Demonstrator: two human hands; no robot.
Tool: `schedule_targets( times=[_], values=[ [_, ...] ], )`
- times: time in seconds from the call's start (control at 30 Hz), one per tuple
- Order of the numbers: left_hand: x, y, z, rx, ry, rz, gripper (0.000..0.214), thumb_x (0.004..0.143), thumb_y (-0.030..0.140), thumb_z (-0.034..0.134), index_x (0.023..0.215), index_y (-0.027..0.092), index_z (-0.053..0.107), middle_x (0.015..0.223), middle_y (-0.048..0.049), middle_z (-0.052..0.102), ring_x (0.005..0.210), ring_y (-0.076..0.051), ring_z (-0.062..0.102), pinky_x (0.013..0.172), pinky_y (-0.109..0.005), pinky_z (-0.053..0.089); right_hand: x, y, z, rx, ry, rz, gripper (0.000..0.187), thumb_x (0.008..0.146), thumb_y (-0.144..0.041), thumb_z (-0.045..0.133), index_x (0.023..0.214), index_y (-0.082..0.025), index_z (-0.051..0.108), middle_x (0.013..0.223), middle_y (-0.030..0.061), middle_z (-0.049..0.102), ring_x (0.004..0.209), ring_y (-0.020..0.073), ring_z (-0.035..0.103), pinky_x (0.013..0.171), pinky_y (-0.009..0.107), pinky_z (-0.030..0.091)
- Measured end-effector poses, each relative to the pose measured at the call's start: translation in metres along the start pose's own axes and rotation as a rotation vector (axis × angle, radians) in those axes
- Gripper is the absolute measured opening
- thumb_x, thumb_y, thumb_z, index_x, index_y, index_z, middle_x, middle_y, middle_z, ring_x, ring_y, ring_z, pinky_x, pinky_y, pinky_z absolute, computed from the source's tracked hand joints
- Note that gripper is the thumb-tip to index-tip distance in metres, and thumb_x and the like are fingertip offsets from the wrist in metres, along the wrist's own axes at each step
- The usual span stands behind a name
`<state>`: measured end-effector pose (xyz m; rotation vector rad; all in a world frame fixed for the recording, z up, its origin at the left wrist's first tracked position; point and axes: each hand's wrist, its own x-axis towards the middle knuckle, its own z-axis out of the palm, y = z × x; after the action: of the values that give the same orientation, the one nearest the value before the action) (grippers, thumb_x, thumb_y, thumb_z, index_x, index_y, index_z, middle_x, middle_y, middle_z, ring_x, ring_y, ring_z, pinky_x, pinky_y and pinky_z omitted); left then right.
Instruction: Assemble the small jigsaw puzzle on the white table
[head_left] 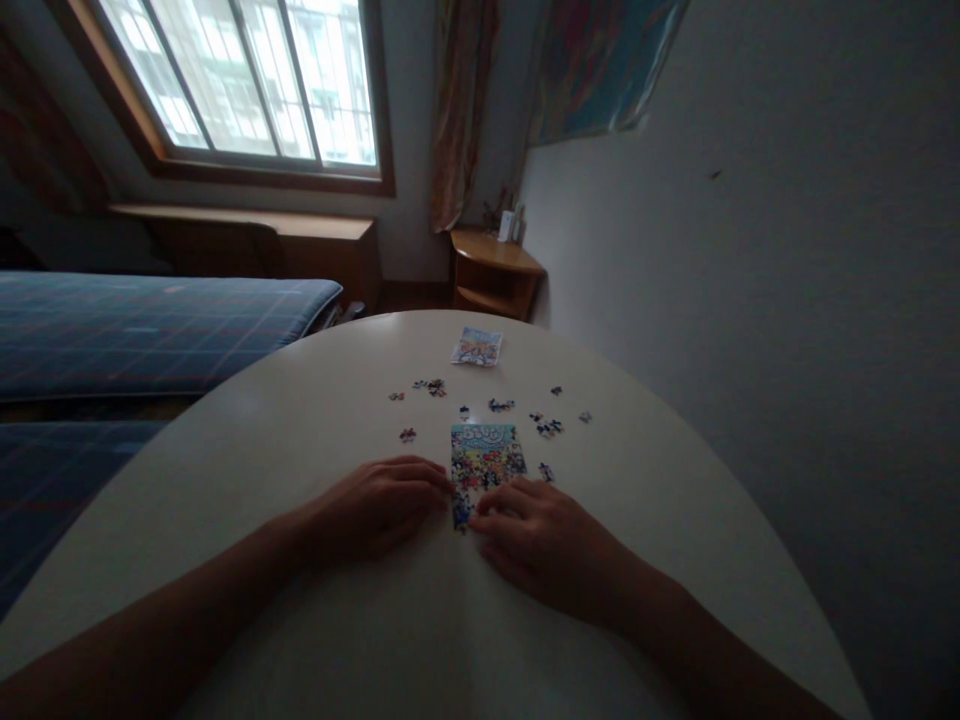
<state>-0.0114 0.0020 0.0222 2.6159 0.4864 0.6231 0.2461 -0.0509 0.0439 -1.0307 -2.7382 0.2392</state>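
Note:
A partly assembled jigsaw puzzle (487, 455) with a colourful crowded picture lies on the white table; its lower right part has a gap. My left hand (390, 500) rests flat at the puzzle's left edge, fingers stretched out and holding nothing. Over the gap, my right hand (536, 535) has its thumb and fingers pinched together on a puzzle piece (473, 514), which the fingertips mostly cover. One loose piece (546, 471) lies just beyond the right knuckles. Further loose pieces (550, 427) are scattered behind the puzzle, some in small clusters (436, 387).
A small printed picture card (478, 346) lies near the far edge of the round white table (337, 640). Beyond are a plaid mattress (165, 330) on the left and a corner shelf (495, 252). A wall (750, 300) runs close along the right.

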Motion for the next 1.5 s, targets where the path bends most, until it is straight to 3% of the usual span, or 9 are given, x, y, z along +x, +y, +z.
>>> schedule_targets(
  times=[0.2, 0.53, 1.5],
  values=[
    [-0.0003, 0.0033, -0.0009, 0.097, -0.085, 0.019, 0.036, 0.086, 0.009, 0.053, 0.116, 0.025, 0.064, 0.127, -0.0063, 0.063, 0.119, -0.022, 0.057, 0.102, -0.038, 0.05, -0.0002, -0.0001, 0.0007, 0.009, -0.005, 0.011, 0.02, 0.093, -0.022, 0.057, 0.111, -0.019, 0.067, 0.112, 0.0062, 0.068, 0.101, 0.0221, 0.061, 0.091, 0.039, 0.049],
    [0.0005, 0.0077, -0.0008, 0.195, -0.125, 0.042, 0.048, 0.078, 0.009, 0.059, 0.123, 0.028, 0.06, 0.132, -0.0037, 0.061, 0.122, -0.024, 0.054, 0.105, -0.043, 0.048, -0.0005, 0.0005, 0.0045, 0.01, 0.035, -0.006, 0.017, 0.094, -0.021, 0.056, 0.107, -0.018, 0.067, 0.109, 0.0064, 0.068, 0.097, 0.0211, 0.06, 0.088, 0.038, 0.05],
    [0.0022, 0.0066, 0.0013, 0.165, -0.064, 0.036, 0.035, 0.086, 0.011, 0.051, 0.118, 0.022, 0.062, 0.121, -0.0051, 0.068, 0.116, -0.022, 0.058, 0.099, -0.04, 0.053, 0.0017, -0.0027, 0.0003, 0.0, -0.011, 0.012, 0.02, 0.093, -0.021, 0.057, 0.109, -0.017, 0.068, 0.109, 0.0075, 0.069, 0.096, 0.0211, 0.06, 0.087, 0.036, 0.05]
  ],
)
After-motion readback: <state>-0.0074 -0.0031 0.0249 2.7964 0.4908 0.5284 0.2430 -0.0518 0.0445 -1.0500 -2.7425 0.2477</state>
